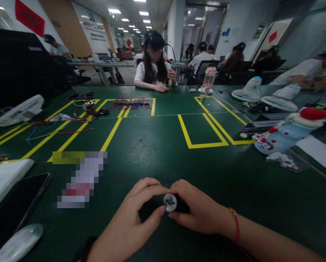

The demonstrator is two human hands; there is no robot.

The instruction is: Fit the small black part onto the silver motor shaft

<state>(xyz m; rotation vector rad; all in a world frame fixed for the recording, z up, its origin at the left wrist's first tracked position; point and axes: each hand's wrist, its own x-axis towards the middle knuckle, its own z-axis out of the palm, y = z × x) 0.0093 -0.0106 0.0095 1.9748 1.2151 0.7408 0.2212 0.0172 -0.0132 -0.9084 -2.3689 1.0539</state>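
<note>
A small cylindrical metal part with a silvery round end face [170,202], which looks like a little motor, is between my hands just above the green table [163,163]. The face points towards me and shows dark holes and a centre hub. My left hand [135,211] pinches it from the left, with the thumb at its lower edge and the index finger over the top. From the right, my right hand [198,207] closes on it with thumb and fingers. The rest of its body is hidden behind the face and fingers.
To the left lie a black tablet-like slab [12,207], a glossy white oval object [19,242] and loose wires [56,131]. At right are a blue bottle [285,134] and small fans [247,89]. A person [153,69] sits across the table.
</note>
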